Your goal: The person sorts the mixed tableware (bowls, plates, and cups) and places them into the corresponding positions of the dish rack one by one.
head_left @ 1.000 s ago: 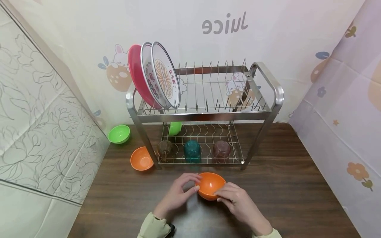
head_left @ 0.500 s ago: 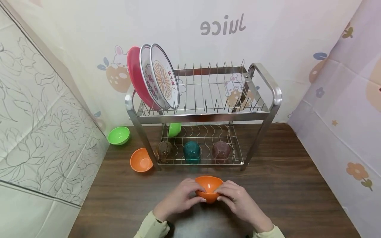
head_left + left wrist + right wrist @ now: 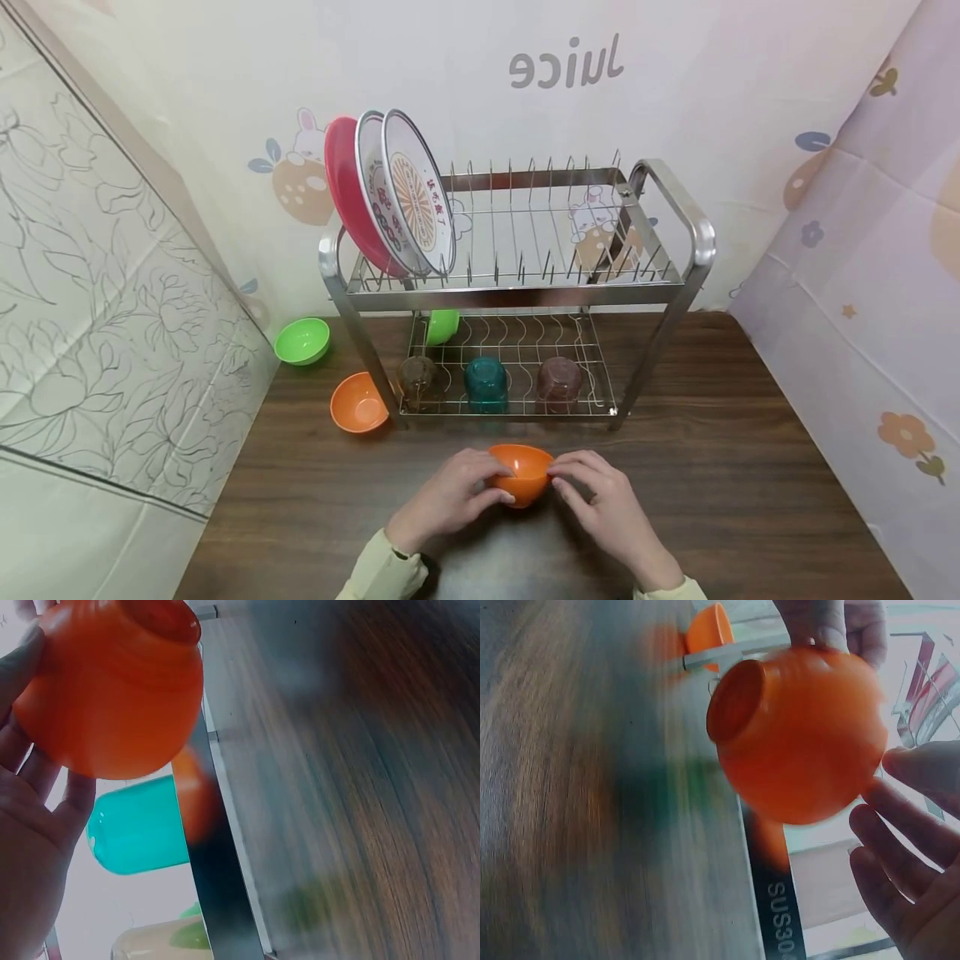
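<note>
Fingers of the left hand are closed on the rim of an orange bowl, thumb outside and fingertips over the edge. Right hand has fingers fairly straight, thumb and index apart, tips at the bowl's right edge – can't tell if they actually touch. Left looks to carry the weight; right probably just steadies or adjusts.

Bowl is lower center of frame, in front of the rack, foot down with some tilt. Wrist views show its underside, so it reads as held off the surface.

Upper tier, left end: red plate and two patterned plates lean on edge, presumably because the prongs keep them upright and separated. Lower tier: brown cup, teal cup, pink cup in a front row, bottoms up – likely for draining. Green bowl sits on its side behind them; the wavy wires probably stop it rolling. Left of rack, on the surface: second green bowl and second orange bowl, both mouth up.

Text: "Juice" print up top, mirrored. "SUS304" marking on the lower rail, last digit partly cut off – presumably steel grade. Plates carry Chinese characters, too small to transcribe safely.
</note>
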Available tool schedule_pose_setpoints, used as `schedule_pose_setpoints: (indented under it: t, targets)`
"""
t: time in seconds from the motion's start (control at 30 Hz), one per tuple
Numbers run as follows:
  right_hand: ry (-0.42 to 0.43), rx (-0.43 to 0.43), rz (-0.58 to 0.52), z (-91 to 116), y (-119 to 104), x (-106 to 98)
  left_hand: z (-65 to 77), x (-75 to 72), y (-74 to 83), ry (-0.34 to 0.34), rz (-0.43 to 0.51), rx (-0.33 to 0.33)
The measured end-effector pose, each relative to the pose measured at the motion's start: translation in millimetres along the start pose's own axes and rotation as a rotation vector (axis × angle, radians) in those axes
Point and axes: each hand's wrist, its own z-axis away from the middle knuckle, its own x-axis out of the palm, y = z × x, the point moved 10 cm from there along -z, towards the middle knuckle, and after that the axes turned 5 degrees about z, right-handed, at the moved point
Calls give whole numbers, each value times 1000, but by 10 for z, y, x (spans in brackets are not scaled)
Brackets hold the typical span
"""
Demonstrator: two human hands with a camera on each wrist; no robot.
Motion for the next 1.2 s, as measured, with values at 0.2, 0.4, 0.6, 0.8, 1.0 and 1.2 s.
schedule_pose_setpoints:
  t: [0.2,0.4,0.6,0.8,1.0,1.2]
  targets:
    - [14,68,15,69,176,-5,33,-98,-56,38,18,-63]
    - [-63,212,12,213,443,152,56,-215,-154,85,137,-173]
    - [-118,294,-21,299,589,263,55,-354,-220,138,245,-244]
    - [-120,295,30,353,668,288,50,-582,-267,244,302,-270]
    - [-107,277,31,369,667,277,23,-829,-256,325,297,-241]
    - [-80,260,75,348,640,239,-34,-1041,-198,367,275,-219]
